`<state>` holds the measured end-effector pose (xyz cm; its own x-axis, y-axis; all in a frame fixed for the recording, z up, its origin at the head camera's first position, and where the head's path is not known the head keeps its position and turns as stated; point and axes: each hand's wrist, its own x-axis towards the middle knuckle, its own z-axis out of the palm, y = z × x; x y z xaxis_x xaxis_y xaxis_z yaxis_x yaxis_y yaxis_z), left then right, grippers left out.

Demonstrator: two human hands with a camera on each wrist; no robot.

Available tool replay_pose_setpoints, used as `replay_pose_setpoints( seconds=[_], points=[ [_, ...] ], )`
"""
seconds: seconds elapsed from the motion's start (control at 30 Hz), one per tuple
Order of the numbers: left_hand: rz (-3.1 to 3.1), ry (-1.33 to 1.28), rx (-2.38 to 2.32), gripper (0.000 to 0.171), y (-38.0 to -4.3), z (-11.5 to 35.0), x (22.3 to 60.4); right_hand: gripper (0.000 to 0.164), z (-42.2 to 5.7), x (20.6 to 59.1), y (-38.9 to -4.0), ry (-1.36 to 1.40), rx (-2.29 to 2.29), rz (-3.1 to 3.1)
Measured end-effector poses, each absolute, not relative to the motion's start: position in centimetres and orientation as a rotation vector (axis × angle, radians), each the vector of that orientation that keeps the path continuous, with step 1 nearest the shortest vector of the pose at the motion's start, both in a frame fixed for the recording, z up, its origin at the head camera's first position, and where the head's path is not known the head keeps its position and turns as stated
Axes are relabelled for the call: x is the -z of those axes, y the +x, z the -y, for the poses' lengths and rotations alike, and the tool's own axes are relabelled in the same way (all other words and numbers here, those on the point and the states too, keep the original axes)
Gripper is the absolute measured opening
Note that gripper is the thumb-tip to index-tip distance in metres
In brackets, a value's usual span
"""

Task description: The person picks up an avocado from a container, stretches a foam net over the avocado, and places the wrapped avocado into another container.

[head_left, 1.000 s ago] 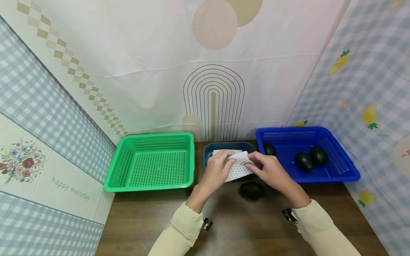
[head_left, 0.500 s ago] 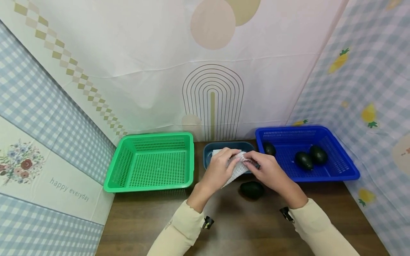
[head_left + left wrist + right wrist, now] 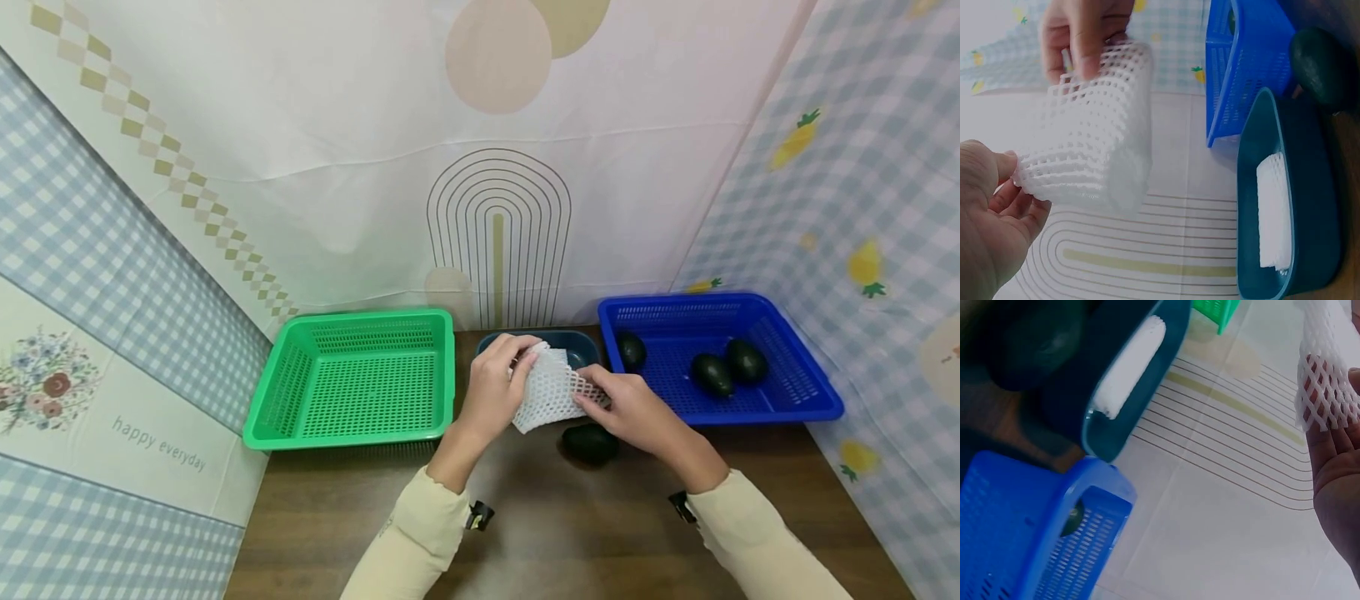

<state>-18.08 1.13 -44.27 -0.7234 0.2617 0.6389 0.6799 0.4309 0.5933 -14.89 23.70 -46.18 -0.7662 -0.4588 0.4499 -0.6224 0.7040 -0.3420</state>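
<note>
A white foam fruit net point(image 3: 551, 392) is stretched between both hands in the head view. My left hand point(image 3: 491, 385) pinches its left upper edge between thumb and fingers. At the opposite end my right hand point(image 3: 633, 408) pinches the mesh, which spreads open there; the right wrist view shows fingers behind the lattice point(image 3: 1329, 394). Just below the net, a dark green avocado point(image 3: 590, 445) lies on the wooden table. Behind the hands stands a teal tray point(image 3: 1329, 231), partly hidden in the head view; another folded white net point(image 3: 1274, 212) lies in it.
A green basket point(image 3: 349, 437) stands at the left with nothing in it. At the right is a blue basket point(image 3: 787, 414) holding avocados point(image 3: 711, 375). Patterned cloth point(image 3: 360, 167) hangs behind the table point(image 3: 555, 533) and along both sides.
The net was bunched between close fingers half a second ago; now it is spread wider. My left hand has shifted left, and the hands are farther apart. The avocado on the table stays put.
</note>
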Motion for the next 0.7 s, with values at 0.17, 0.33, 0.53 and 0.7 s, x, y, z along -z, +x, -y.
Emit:
replay_pose_setpoints(
  seconds=[0.17,0.33,0.53,0.7],
  points=[
    [2.252,-0.783,1.257,0.020,-18.3,-0.8,44.6,0.023,-23.9,46.8,-14.9,0.836,-0.716,2.588],
    [2.310,-0.800,1.299,0.027,-18.1,-1.3,45.4,0.018,-23.3,46.5,-14.7,0.852,-0.763,2.527],
    [2.333,-0.909,1.315,0.025,-17.4,-1.6,46.2,0.017,-22.3,45.7,-14.4,0.865,-0.821,2.421],
    [2.321,-0.989,1.258,0.026,-16.9,-1.7,46.3,0.021,-22.0,45.6,-14.5,0.830,-0.878,2.359]
  ],
)
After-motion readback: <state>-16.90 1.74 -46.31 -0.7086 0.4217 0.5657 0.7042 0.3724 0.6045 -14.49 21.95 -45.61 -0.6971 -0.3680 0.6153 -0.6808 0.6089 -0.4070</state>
